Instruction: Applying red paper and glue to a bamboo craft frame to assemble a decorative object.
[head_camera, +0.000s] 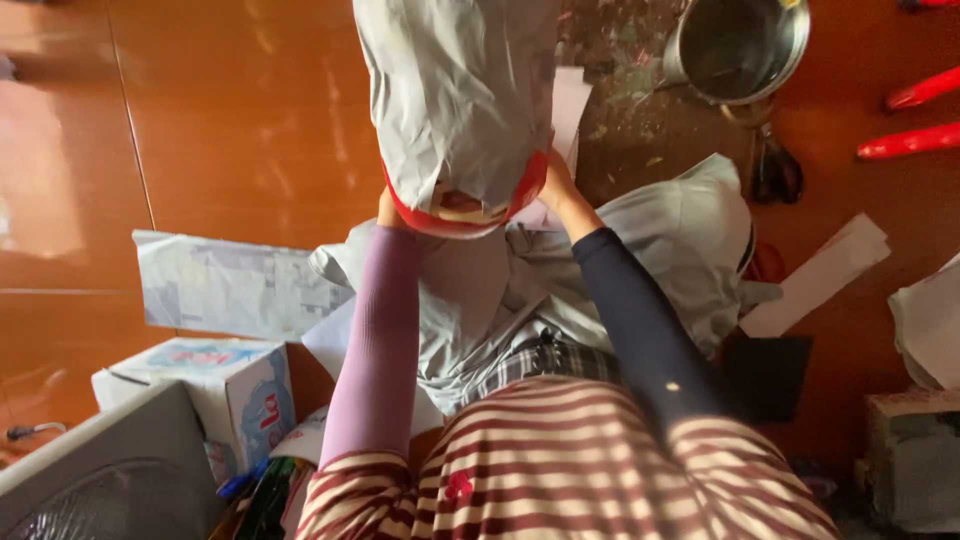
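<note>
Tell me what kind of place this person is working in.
Probably a home floor used as a work spot. A steel pot stands on a littered patch, a cardboard box and newspaper lie on brown tiles, and both hands hold a grey-wrapped, red-rimmed container.

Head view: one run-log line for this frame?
left hand: grips red rim | right hand: grips rim | grey bag: covering it | steel pot: floor

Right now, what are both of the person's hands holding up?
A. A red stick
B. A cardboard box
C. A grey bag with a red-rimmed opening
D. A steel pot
C: the left hand and right hand grip opposite sides of the grey bag at its red rim, while the steel pot sits apart on the floor.
</note>
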